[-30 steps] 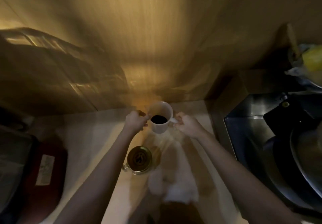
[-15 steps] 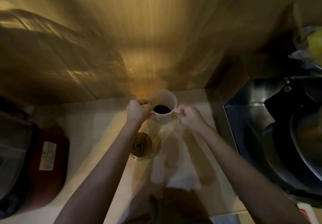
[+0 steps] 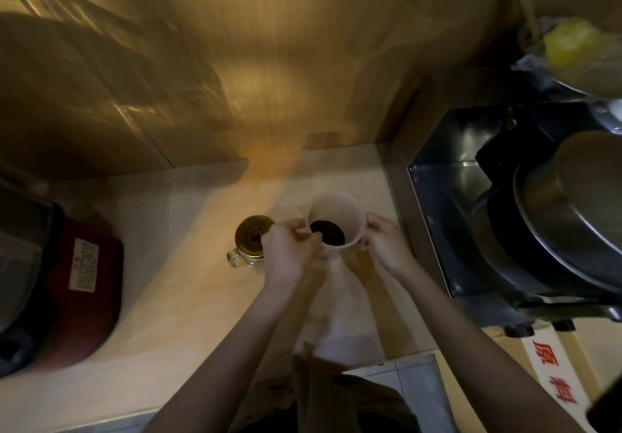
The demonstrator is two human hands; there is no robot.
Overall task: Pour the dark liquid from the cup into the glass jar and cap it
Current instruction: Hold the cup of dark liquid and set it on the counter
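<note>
A white cup (image 3: 346, 212) with dark liquid (image 3: 327, 232) at its bottom is held above the pale counter (image 3: 161, 298). My left hand (image 3: 289, 247) grips its left side and my right hand (image 3: 385, 244) grips its right side. The cup leans slightly toward me. Just left of my left hand stands the glass jar (image 3: 249, 242), a small handled jar with a gold lid on top. The cup hides whatever lies under it.
A dark red appliance (image 3: 67, 281) sits at the counter's left end. To the right, a steel stove area (image 3: 471, 197) holds a large metal pan (image 3: 572, 203). A wooden wall (image 3: 269, 62) rises behind the counter. A box with red characters (image 3: 552, 375) is at lower right.
Both hands have brought the cup nearer and to the right of the jar; earlier it was held behind the jar. The view has shifted, so the scene sits lower in frame.
</note>
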